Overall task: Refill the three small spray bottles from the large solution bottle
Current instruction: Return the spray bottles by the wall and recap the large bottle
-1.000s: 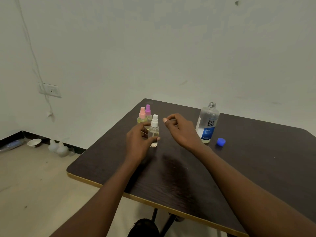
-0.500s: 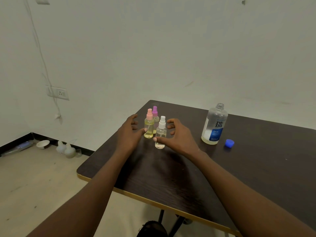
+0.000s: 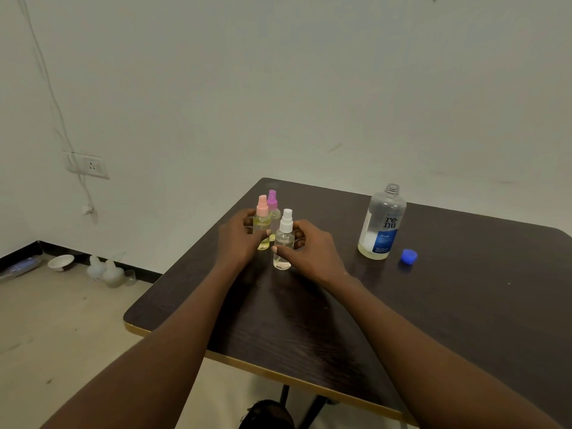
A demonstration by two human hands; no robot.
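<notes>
Three small spray bottles stand close together on the dark table [image 3: 464, 305]: a pink-capped one [image 3: 262, 222] with yellowish liquid, a purple-capped one [image 3: 273, 209] behind it, and a white-capped clear one [image 3: 283, 239] in front. My left hand [image 3: 240, 239] wraps its fingers round the pink-capped bottle. My right hand [image 3: 312, 252] grips the white-capped bottle with thumb and fingers. The large solution bottle [image 3: 382, 222] stands uncapped to the right, with a little liquid at its bottom. Its blue cap [image 3: 409, 256] lies beside it.
The table's near edge with light trim runs across below my forearms. On the floor at the left wall lie a white bowl [image 3: 61, 262] and two pale bottles [image 3: 105, 270]. A wall socket [image 3: 89, 165] with a hanging cable sits at left.
My left hand let go of the white-capped bottle and moved to the pink-capped one. My right hand came down and closed on the white-capped bottle.
</notes>
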